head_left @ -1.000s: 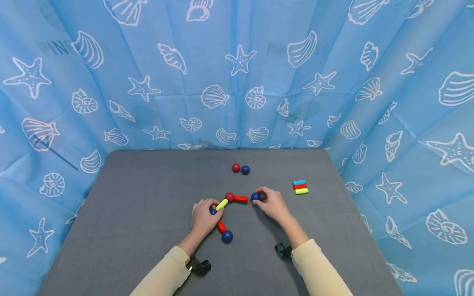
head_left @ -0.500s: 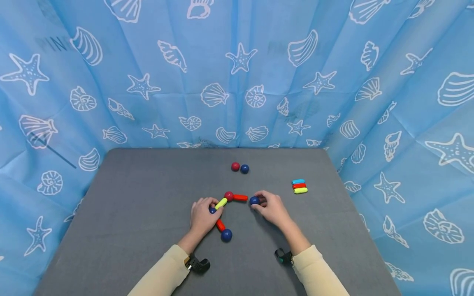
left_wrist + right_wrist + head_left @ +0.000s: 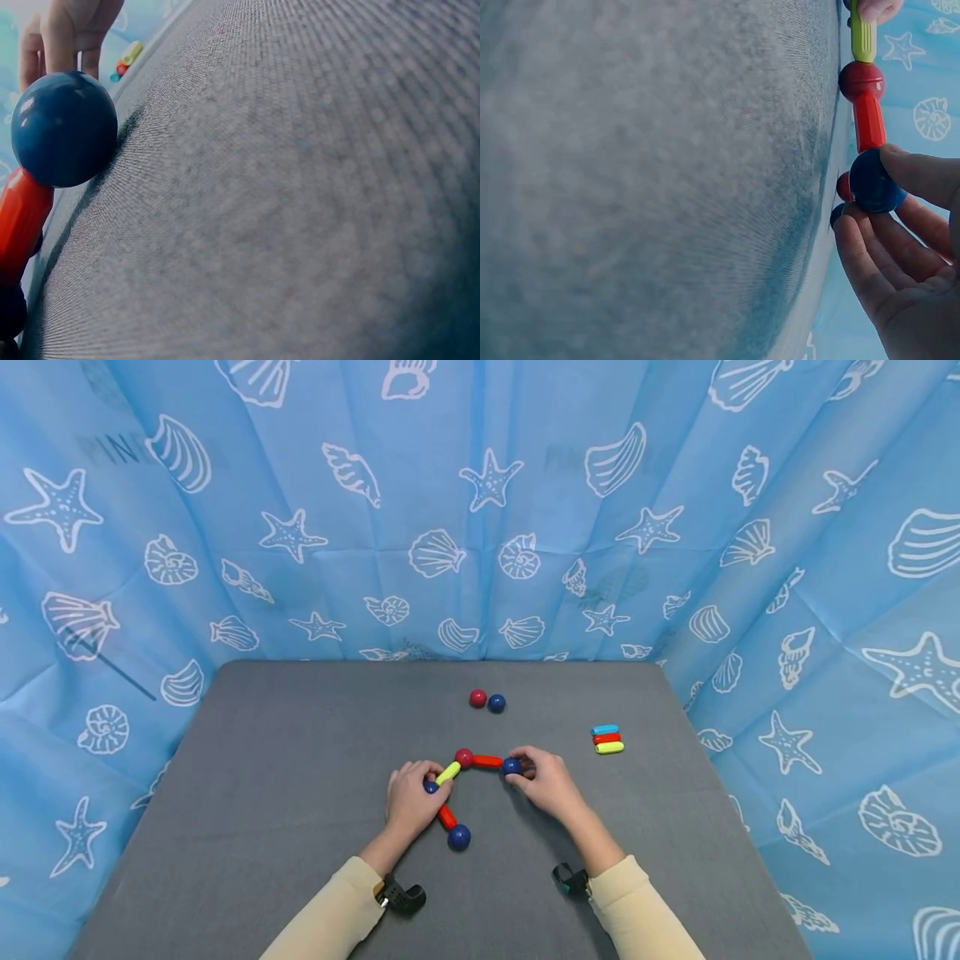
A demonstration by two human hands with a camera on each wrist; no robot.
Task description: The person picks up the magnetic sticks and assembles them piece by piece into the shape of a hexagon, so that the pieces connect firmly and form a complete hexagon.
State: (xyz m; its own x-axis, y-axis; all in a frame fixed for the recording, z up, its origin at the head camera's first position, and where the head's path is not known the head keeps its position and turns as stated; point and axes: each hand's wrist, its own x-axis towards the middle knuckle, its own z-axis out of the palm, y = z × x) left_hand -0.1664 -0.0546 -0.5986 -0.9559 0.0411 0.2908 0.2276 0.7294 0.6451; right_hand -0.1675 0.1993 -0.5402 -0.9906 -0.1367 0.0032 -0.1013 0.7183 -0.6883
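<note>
A chain of coloured balls and rods lies on the grey table. My left hand (image 3: 411, 797) grips it at the yellow-green rod (image 3: 448, 772) and a blue ball (image 3: 431, 787), which the fingers partly cover. That rod meets a red ball (image 3: 464, 758), from which a red rod (image 3: 487, 762) points right. My right hand (image 3: 550, 783) pinches another blue ball (image 3: 875, 181) between thumb and fingers, touching the red rod's free end. Below the left hand, a second red rod (image 3: 447, 817) leads to a blue end ball (image 3: 64, 129).
A loose red ball (image 3: 477, 698) and a loose blue ball (image 3: 497, 703) sit farther back. Blue, red and yellow-green rods (image 3: 609, 747) lie side by side at the right. A blue shell-patterned curtain (image 3: 480, 527) hangs behind the grey table (image 3: 300, 718).
My right hand has moved slightly left with its blue ball, closing the gap to the red rod. The left hand keeps its hold in the same place.
</note>
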